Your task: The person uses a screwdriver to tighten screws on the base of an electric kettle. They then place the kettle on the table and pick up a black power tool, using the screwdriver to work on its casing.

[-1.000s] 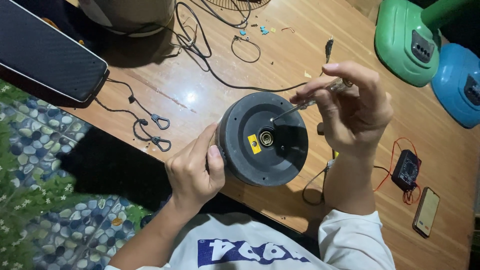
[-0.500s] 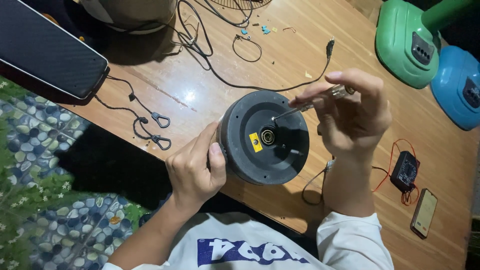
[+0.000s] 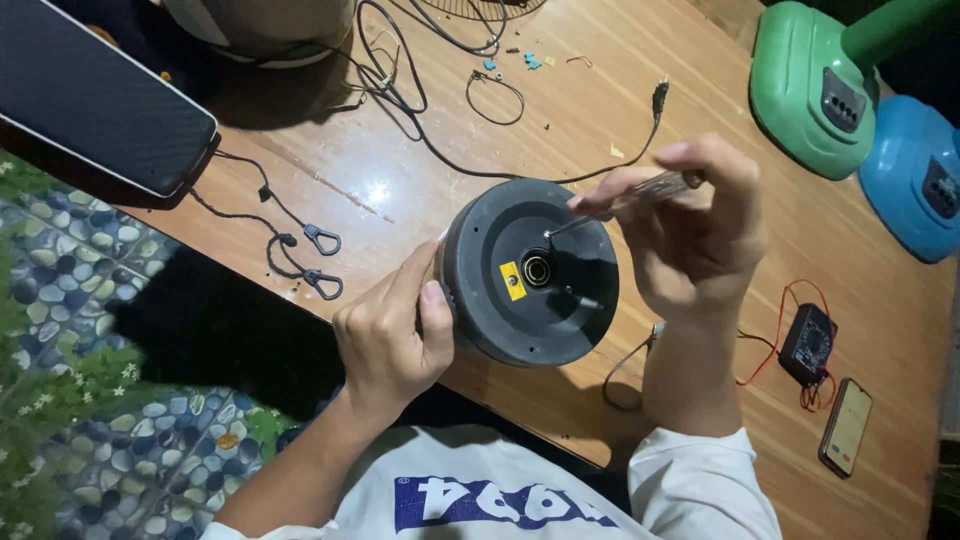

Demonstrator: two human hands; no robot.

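Right fingers: pinched around the clear handle of a screwdriver (image 3: 640, 195), thumb and forefinger on top; the right hand (image 3: 695, 240) sits just beyond the housing's far-right rim.
Screwdriver tip: resting on the dark face of the motor housing (image 3: 530, 272), at a screw point just above the centre bearing.
Left fingers: wrapped against the housing's side wall, thumb pressed onto its near-left rim; the left hand (image 3: 390, 335) is closed on the housing.
Motor housing: round, dark grey, drum-shaped, lying face-up near the worktop's near edge, in front of the person.
Label: small yellow square sticker (image 3: 512, 281) on the housing face, just left of the bearing; markings too small to tell.
Worktop: light wooden surface (image 3: 420, 190) with a glare spot beside the housing.
Cables: black cable (image 3: 440, 150) running from the far edge toward the housing; a cord with two metal clips (image 3: 315, 260) at the near-left edge.
Black case: flat, textured, at the far-left corner (image 3: 90, 95).
Meter: small black box (image 3: 808, 342) with red leads, toward the right edge.
Phone: lying flat (image 3: 846, 426) at the near-right, just beside the meter.
Fan bases: one green (image 3: 810, 85), one blue (image 3: 915, 190), at the far-right corner, side by side.
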